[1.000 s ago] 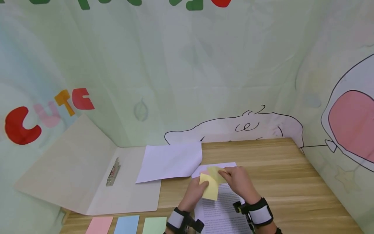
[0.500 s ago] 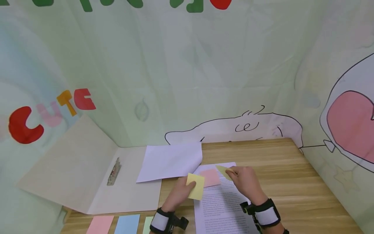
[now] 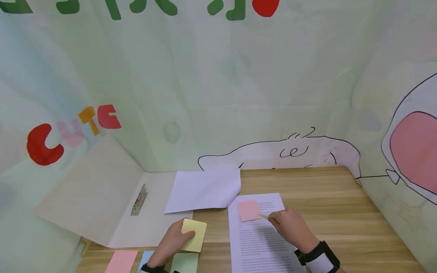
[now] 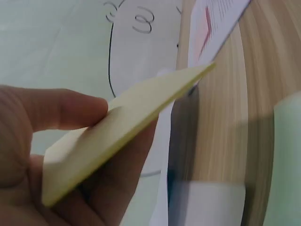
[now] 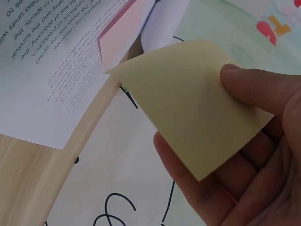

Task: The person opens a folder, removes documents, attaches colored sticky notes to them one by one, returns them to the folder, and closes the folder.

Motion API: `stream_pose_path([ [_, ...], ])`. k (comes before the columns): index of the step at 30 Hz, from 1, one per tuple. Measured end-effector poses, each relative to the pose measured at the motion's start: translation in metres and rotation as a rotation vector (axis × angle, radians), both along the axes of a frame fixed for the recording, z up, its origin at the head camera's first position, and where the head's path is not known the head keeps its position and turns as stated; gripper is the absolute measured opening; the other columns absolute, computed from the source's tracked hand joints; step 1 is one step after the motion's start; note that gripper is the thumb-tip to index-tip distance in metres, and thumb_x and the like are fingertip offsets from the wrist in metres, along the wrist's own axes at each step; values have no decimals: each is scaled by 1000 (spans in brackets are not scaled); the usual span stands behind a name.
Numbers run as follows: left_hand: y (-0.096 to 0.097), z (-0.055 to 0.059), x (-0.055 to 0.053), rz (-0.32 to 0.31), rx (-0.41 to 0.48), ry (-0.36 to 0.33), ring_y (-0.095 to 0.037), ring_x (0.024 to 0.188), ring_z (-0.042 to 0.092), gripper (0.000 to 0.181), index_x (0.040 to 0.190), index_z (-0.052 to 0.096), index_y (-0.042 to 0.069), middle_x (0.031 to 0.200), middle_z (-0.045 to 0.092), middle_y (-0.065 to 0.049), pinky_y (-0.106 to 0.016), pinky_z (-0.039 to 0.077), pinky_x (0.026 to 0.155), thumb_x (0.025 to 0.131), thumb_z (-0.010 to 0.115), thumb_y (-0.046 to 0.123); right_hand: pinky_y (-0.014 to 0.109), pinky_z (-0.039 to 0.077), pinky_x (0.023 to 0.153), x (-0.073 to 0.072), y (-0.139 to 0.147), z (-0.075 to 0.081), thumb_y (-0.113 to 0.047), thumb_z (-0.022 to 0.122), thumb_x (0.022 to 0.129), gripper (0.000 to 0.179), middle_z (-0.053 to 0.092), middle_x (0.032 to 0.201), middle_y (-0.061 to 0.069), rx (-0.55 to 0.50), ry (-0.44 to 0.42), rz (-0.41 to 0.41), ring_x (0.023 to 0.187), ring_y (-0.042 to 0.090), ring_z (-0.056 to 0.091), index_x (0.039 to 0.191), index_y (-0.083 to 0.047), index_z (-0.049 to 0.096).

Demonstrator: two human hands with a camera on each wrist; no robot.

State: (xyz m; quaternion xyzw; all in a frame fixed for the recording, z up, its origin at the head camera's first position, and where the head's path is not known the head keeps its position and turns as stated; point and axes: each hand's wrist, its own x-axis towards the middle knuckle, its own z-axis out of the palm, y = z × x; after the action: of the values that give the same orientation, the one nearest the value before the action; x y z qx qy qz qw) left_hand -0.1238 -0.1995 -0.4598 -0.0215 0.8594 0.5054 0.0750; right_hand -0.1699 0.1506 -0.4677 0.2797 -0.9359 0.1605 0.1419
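My left hand grips a yellow sticky note pad between thumb and fingers, over the near edge of the table. In the left wrist view the pad shows its thickness edge-on. My right hand pinches a single yellow sticky note by one side, thumb on top and fingers beneath. From the head view that note is nearly edge-on, just right of a pink sticky note. The pink note lies near the top of a printed sheet.
Pink and green note pads lie at the near edge, with a blue pad partly behind my left hand. An open folder with a metal clip stands left. A white sheet overlaps it.
The single yellow note has come away from the pad. My left hand has moved left and down with the pad; my right hand has moved right and lower, tilting its note.
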Motion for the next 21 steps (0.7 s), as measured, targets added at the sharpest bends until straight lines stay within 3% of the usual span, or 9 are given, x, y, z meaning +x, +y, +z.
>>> stream_pose_path([
  [9,-62,5,16,211,-100,-16,-18,62,49,25,99,62,-5,72,55,-4,-29,42,53,75,60,-2,20,42,50,7,8,-7,-11,73,81,5,67,67,-5,-18,-23,3,54,-3,50,76,-10,74],
  [17,-122,5,29,260,-212,-64,-20,57,48,19,98,55,-4,69,51,-5,-31,41,52,80,51,1,23,47,53,13,13,-9,-14,74,81,7,69,72,-4,-52,-17,-2,60,6,61,79,-7,74],
  [21,-149,0,35,229,-295,-94,-20,60,48,18,97,51,-7,73,52,-8,-33,41,56,83,50,5,24,48,54,14,12,-10,-13,74,80,5,69,73,-4,-56,-6,19,61,6,62,79,-8,74],
])
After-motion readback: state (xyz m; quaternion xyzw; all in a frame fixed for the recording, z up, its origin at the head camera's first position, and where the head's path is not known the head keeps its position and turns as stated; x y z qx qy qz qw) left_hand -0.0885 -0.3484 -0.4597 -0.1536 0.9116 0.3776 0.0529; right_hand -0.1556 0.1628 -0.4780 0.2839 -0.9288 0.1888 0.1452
